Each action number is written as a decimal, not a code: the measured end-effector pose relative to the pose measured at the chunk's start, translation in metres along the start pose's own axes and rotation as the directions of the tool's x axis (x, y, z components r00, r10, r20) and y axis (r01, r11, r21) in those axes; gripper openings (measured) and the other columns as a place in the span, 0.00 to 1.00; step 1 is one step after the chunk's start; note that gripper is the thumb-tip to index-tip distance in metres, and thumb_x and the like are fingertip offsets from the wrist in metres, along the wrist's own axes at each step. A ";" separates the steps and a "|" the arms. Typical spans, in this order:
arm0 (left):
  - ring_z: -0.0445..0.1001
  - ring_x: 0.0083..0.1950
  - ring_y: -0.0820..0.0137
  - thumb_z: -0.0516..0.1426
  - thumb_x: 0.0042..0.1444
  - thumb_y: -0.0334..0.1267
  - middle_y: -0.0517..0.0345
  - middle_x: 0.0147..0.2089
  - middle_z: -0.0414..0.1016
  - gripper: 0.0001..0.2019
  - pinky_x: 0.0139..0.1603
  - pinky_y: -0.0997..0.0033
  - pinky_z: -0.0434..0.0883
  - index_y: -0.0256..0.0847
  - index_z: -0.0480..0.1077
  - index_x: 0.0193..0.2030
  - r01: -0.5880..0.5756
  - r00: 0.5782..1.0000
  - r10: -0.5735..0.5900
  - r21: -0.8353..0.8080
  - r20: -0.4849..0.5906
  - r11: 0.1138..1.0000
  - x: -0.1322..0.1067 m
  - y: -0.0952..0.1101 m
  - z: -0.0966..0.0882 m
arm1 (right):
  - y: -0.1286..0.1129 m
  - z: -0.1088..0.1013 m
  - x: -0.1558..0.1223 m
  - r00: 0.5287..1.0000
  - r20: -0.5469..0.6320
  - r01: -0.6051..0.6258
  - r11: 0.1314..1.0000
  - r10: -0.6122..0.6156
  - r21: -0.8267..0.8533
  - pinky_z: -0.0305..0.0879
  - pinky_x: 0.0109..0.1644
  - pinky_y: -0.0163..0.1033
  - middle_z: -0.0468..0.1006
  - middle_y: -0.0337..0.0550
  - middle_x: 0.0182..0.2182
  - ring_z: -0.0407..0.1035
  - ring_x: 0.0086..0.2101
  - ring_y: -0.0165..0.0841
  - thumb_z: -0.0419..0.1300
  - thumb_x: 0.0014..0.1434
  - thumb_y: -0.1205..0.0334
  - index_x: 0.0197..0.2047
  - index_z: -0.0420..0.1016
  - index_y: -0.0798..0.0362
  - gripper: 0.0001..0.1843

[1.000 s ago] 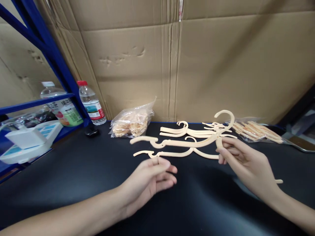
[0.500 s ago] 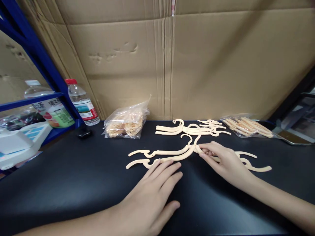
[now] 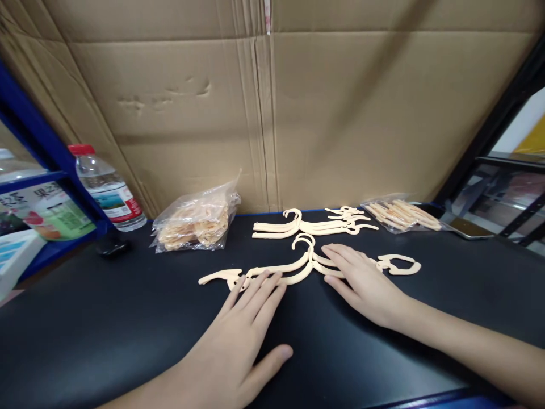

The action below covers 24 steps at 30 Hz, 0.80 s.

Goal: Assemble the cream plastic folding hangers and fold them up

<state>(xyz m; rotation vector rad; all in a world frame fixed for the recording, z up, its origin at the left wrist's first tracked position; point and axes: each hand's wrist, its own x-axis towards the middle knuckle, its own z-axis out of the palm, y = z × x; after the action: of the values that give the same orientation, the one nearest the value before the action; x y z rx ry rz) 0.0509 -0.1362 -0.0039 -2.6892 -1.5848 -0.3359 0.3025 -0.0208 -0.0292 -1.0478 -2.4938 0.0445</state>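
Two cream plastic folding hangers lie close together on the black table (image 3: 106,324), their hooks side by side. My left hand (image 3: 238,346) is open, its fingertips resting on the left arm of the nearer hanger (image 3: 300,277). Just behind it lies the left arm of the farther hanger (image 3: 276,267). My right hand (image 3: 368,278) reaches over the right arms of both, fingers stretched out and thumb apart, and hides part of them. On the right, a looped end piece (image 3: 415,267) sticks out past this hand.
Behind lie more stacked hangers (image 3: 306,227) and small hanger pieces (image 3: 347,213). A clear bag of cream parts (image 3: 196,224) sits left, a bag of cream sticks (image 3: 402,215) right. A red-capped water bottle (image 3: 108,190) stands by the blue rack (image 3: 91,236). Cardboard (image 3: 361,113) walls the back.
The nearer hanger has moved back against the other, bringing their hooks together. My right hand has gone from pinching near the hanger's middle to lying open over the right arms. The view has shifted right.
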 end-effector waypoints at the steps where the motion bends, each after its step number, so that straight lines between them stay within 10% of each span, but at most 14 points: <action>1: 0.49 0.70 0.53 0.49 0.64 0.48 0.51 0.70 0.50 0.30 0.65 0.42 0.54 0.44 0.45 0.70 0.002 1.000 -0.002 0.012 0.010 1.000 0.000 -0.002 0.002 | 0.000 0.001 -0.001 0.999 0.037 -0.003 0.999 0.004 -0.038 0.59 0.60 0.59 0.64 0.57 0.59 0.57 0.59 0.47 0.48 0.66 0.57 0.63 0.60 0.59 0.25; 14: 0.48 0.70 0.54 0.46 0.64 0.53 0.49 0.70 0.49 0.30 0.67 0.44 0.48 0.42 0.49 0.69 0.055 0.998 -0.055 0.031 -0.014 0.998 0.018 -0.019 0.012 | 0.010 0.003 0.014 0.979 0.205 0.041 0.993 -0.019 -0.107 0.48 0.66 0.56 0.55 0.61 0.64 0.48 0.64 0.45 0.42 0.67 0.55 0.66 0.53 0.68 0.31; 24: 0.49 0.70 0.54 0.46 0.65 0.51 0.48 0.70 0.50 0.29 0.67 0.43 0.47 0.42 0.49 0.69 0.050 0.996 -0.044 0.082 -0.071 0.995 0.018 -0.018 0.017 | 0.008 0.001 0.013 0.996 0.082 0.040 0.992 -0.030 -0.121 0.51 0.65 0.56 0.60 0.58 0.62 0.53 0.62 0.45 0.46 0.66 0.55 0.64 0.57 0.64 0.29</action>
<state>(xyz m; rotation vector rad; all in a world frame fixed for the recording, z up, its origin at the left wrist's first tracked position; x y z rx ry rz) 0.0469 -0.1094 -0.0194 -2.5533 -1.6082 -0.3514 0.3000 -0.0059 -0.0265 -1.0696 -2.6148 -0.0798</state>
